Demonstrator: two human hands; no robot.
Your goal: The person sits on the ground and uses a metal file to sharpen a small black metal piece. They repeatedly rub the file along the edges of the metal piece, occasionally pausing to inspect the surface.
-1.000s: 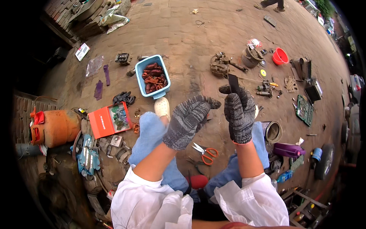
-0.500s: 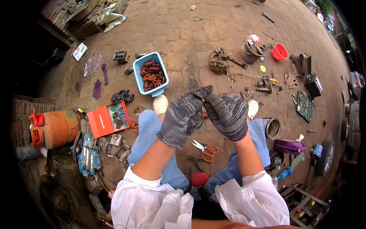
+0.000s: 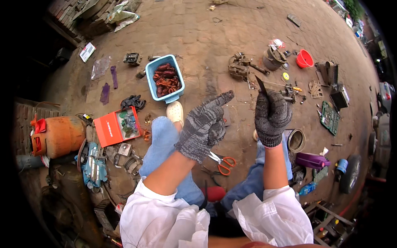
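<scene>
My left hand [image 3: 202,128], in a grey and black knitted glove, has its index finger stretched out and the other fingers curled. Whatever lies inside those curled fingers is hidden. My right hand [image 3: 273,115], gloved alike, is closed on a dark, narrow, pointed tool [image 3: 262,85] that sticks up past the fingers; its exact kind does not show. The two hands are apart. Below them, between my legs, lie scissors [image 3: 223,162] with orange handles. Beyond my left shoe stands a blue plastic basin [image 3: 168,98] holding reddish-brown pieces, several of them coil-like.
To the left are a red box [image 3: 109,129] with small parts, dark gloves [image 3: 133,102] and an orange gas cylinder [image 3: 64,136]. On the right stand a metal bucket [image 3: 273,60], a red bucket [image 3: 304,59], a green tool case [image 3: 329,118], a purple case [image 3: 312,160] and a tire [image 3: 351,173].
My hands were together at the middle and have separated. The right one has moved right and turned upward, the dark pointed tool now showing in it. The left index finger now points out.
</scene>
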